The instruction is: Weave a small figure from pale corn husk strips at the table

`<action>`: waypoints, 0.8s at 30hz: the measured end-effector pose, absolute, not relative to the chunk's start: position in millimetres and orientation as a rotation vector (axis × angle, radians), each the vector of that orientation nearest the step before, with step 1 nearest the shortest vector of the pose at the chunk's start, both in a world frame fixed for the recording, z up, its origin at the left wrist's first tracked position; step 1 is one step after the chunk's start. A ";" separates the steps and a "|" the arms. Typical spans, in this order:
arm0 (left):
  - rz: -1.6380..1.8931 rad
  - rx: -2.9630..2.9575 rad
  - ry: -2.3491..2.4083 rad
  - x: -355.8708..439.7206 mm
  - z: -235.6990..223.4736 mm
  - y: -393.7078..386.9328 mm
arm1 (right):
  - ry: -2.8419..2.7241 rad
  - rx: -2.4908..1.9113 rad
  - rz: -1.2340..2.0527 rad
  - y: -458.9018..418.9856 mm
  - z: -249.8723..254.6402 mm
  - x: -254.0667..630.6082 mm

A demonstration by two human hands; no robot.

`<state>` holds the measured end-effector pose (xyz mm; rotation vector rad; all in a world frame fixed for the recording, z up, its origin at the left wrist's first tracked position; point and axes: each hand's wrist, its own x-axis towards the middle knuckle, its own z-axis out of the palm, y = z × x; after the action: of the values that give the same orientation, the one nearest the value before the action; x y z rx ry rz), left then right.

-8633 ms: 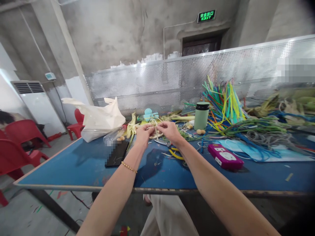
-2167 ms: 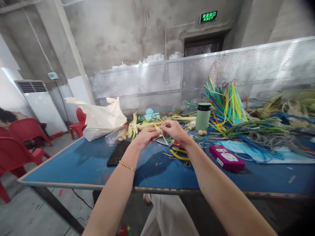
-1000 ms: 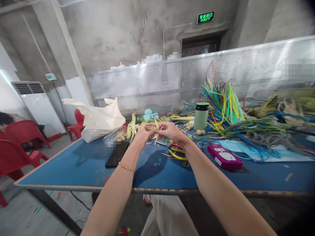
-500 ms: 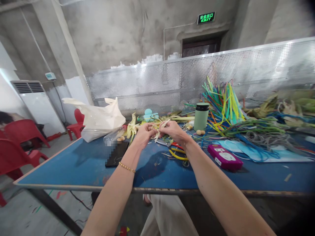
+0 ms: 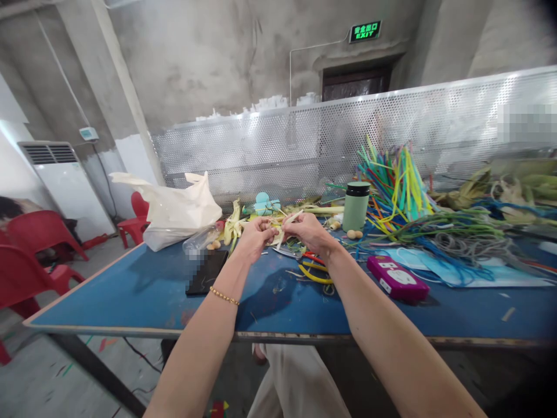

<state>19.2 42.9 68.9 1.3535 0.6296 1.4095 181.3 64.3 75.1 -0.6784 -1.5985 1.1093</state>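
Over the middle of the blue table, my left hand [image 5: 256, 238] and my right hand [image 5: 308, 232] meet with fingers pinched. Between them is a pale strip that looks like corn husk [image 5: 282, 237]; its narrow end sticks up by my right fingers. Both hands grip it, though the fingertips partly hide the held part. Just below my right hand lies a metal tool with curved red and yellow handles [image 5: 315, 276]. More pale husk pieces [image 5: 234, 223] lie beyond my left hand.
A white plastic bag [image 5: 180, 212] and black tablet-like slab [image 5: 209, 273] are on the left. At right stand a green lidded cup [image 5: 355, 208], colourful strips [image 5: 402, 183], coiled cords [image 5: 456, 238] and a purple box [image 5: 398, 277]. A perforated metal screen [image 5: 261, 154] backs the table [image 5: 143, 307].
My fingers have shifted slightly around the husk strip, whose upper end now points a little more to the right. Both arms stay almost where they were.
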 end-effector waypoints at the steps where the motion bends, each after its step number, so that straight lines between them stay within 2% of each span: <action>1: 1.412 1.354 0.620 19.0 68.5 43.4 | -1.593 -0.673 1.107 63.9 75.1 181.3; 11: 1.345 1.542 0.863 12.0 73.6 39.8 | -1.652 -0.797 1.104 47.8 83.9 180.6; 24: 1.317 1.581 0.810 11.2 68.1 43.1 | -1.615 -0.800 1.056 48.9 83.5 179.1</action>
<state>11.2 43.1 68.1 1.5813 0.8096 1.3169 179.1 48.9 83.5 -0.8000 -1.6147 1.0559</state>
